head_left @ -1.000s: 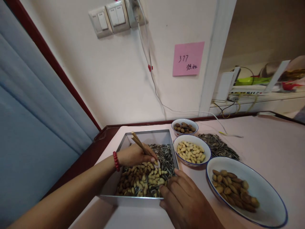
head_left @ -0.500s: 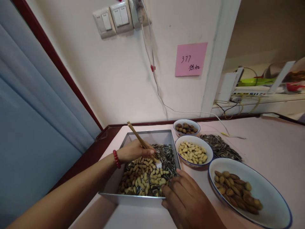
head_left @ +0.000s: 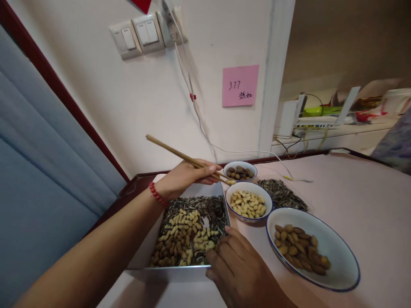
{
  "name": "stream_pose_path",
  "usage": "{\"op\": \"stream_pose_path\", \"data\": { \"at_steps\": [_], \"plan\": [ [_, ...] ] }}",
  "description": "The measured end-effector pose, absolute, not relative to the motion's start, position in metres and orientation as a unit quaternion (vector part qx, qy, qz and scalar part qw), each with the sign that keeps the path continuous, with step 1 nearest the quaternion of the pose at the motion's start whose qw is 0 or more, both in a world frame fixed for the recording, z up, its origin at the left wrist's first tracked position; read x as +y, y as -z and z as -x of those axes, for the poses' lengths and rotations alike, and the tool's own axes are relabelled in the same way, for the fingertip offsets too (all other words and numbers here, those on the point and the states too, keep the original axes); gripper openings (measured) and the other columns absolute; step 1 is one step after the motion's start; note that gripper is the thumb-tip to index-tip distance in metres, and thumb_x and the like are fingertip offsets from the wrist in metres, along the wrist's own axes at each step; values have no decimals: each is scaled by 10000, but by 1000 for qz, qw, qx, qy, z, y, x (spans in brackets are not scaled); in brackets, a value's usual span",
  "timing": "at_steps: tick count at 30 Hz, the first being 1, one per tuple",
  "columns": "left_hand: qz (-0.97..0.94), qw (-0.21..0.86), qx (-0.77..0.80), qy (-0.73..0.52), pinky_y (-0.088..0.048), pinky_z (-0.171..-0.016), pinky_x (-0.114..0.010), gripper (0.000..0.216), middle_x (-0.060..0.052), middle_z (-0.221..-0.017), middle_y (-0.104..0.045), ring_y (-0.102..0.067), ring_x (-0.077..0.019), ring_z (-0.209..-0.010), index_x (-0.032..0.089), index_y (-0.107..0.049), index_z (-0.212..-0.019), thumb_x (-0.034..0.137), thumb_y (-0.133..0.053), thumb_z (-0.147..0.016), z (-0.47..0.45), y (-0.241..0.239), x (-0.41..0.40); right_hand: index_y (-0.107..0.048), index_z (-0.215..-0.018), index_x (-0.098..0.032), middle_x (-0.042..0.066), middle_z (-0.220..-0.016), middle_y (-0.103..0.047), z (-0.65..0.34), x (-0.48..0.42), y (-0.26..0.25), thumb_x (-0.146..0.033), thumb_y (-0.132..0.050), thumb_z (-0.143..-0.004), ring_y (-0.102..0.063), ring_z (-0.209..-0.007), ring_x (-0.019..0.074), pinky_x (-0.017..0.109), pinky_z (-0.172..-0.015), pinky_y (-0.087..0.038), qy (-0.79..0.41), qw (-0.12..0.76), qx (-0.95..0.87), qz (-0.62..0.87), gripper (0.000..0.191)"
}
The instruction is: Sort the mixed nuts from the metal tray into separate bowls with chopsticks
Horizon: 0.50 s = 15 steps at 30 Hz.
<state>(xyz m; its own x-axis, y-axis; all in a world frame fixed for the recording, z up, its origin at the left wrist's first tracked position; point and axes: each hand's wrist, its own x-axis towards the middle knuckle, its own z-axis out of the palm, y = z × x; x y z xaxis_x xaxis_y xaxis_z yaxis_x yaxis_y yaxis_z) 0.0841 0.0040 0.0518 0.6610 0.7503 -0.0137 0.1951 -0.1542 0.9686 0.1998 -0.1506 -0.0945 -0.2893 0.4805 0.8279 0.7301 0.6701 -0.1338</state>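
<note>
My left hand (head_left: 189, 176), wearing a red bead bracelet, is closed round a pair of chopsticks (head_left: 170, 148). At their tips a peanut (head_left: 230, 182) is pinched, just above the far left rim of the bowl of peanuts (head_left: 252, 187). Below my left wrist stands a metal tray (head_left: 180, 273) with unshelled peanuts (head_left: 181, 226) and striped sunflower seeds (head_left: 213, 208) mixed in it. My right hand (head_left: 245, 271) grips the tray's near right corner, fingers bent over the rim; some of its fingertips are hidden.
Behind the peanut bowl stands a small bowl of round brown nuts (head_left: 240, 173). A pile of sunflower seeds (head_left: 282, 194) lies on the table to the right. An oval dish (head_left: 340, 256) of almonds sits at the front right. A white cable (head_left: 237, 150) trails onto the table.
My left hand has lifted the chopsticks out of the tray, moving up and right with a peanut to the peanut bowl. My right hand stays at the tray corner. The view has shifted slightly right.
</note>
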Motion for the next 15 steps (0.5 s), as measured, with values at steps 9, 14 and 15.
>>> {"op": "stream_pose_path", "data": {
  "at_steps": [9,14,15],
  "plan": [
    [-762,492,337,-254,-589,-802,-324,256,-141,-927,-776,-728,-182,-824,86,-743,-1034,269,-682,-865,-136,-31,7,-659,-914,-142,14,-693,-625,-197,-150,93,-203,-486,-960,-574,-705,173,409,-989,-479,144,464,-783,390,189],
    [-754,481,348,-282,-586,-858,-335,322,-128,-990,-777,-726,-202,-907,99,-734,-1050,341,-710,-840,-97,-40,-5,-659,-957,-144,22,-778,-661,-202,-154,92,-218,-541,-940,-612,-843,196,448,-1069,-372,113,469,-779,401,140],
    [-752,477,355,-282,-583,-869,-333,337,-120,-996,-777,-725,-204,-921,107,-734,-1053,359,-718,-831,-86,-42,-8,-661,-978,-148,37,-835,-678,-204,-154,91,-245,-555,-935,-615,-926,221,475,-1089,-332,105,467,-776,411,150]
  ]
}}
